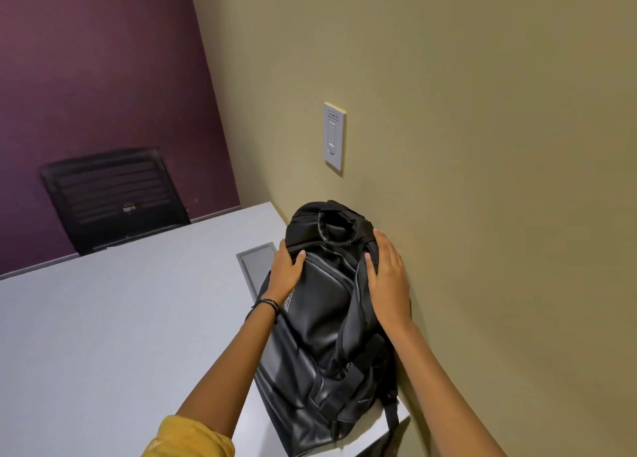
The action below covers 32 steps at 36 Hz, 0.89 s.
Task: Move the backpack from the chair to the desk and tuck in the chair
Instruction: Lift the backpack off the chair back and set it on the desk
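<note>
A black backpack (324, 322) stands on the pale grey desk (120, 318), leaning against the beige wall at the desk's right edge. My left hand (287, 267) grips its upper left side, thumb across the front panel. My right hand (387, 274) is pressed on its upper right side, between the bag and the wall. A black mesh-backed chair (113, 198) stands at the desk's far side against the purple wall; only its backrest shows. The chair the bag came from is out of view.
A white wall switch plate (333, 137) is mounted above the backpack. A grey rectangular cable hatch (256, 267) is set into the desk, partly covered by the bag. The desk's near right corner (396, 422) ends just beside the bag's base.
</note>
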### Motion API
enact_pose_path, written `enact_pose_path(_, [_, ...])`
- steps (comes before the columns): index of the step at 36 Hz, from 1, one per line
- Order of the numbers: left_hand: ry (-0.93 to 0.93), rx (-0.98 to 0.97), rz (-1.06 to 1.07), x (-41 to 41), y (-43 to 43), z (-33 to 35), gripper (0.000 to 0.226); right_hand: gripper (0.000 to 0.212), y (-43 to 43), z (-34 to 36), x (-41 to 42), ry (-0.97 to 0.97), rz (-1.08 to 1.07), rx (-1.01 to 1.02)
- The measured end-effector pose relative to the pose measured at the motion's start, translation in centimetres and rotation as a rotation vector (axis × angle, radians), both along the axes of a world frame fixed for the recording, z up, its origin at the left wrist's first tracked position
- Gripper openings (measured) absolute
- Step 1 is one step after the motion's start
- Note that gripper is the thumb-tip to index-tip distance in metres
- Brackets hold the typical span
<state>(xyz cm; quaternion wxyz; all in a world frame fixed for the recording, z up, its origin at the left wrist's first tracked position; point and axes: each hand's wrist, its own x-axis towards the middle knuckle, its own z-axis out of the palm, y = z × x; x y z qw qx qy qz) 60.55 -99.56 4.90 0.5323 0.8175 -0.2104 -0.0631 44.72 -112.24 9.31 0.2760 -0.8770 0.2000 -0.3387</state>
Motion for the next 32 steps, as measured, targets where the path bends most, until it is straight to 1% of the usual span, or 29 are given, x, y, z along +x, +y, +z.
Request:
enact_pose_path(4, [-0.012,0.008,0.054,-0.8,0.6,0.0,0.048,0.054,0.9,-0.3,-1.4,-0.001,0.01,0.062])
enact_pose_path(7, [-0.026,0.036,0.072,-1.2,1.0,-0.3,0.054,0.071,2.1,-1.3,-2.6,0.008,0.034,0.066])
enact_pose_path(10, [0.006,0.05,0.066,-1.9,1.5,-0.9,0.063,0.09,3.6,-2.8,-3.6,0.023,0.074,0.044])
enact_pose_path(12, [0.036,0.048,0.054,-2.5,1.6,-1.4,0.066,0.095,4.2,-3.6,-3.8,0.033,0.102,0.051])
enact_pose_path(15, [0.071,0.083,0.071,-4.2,1.2,-1.9,0.07,0.09,4.0,-3.8,-3.4,0.062,0.117,0.038])
enact_pose_path(18, [0.059,0.077,0.065,-6.4,0.8,-2.6,0.069,0.085,3.1,-3.7,-2.4,0.142,0.112,-0.011])
enact_pose_path(21, [0.035,0.12,0.017,-8.8,0.4,-3.1,0.064,0.085,2.1,-3.3,-1.3,0.208,0.106,-0.043])
enact_pose_path(25, [0.027,0.129,-0.074,-11.8,0.0,-3.4,0.048,0.085,1.1,-2.9,-1.0,0.245,0.108,-0.065])
enact_pose_path(28, [0.069,0.125,-0.085,-13.6,0.2,-3.3,0.047,0.085,1.1,-2.7,-1.4,0.26,0.119,-0.066])
enact_pose_path(32, [0.113,0.083,-0.05,-15.3,0.4,-3.1,0.047,0.086,1.1,-2.2,-2.1,0.282,0.159,-0.048])
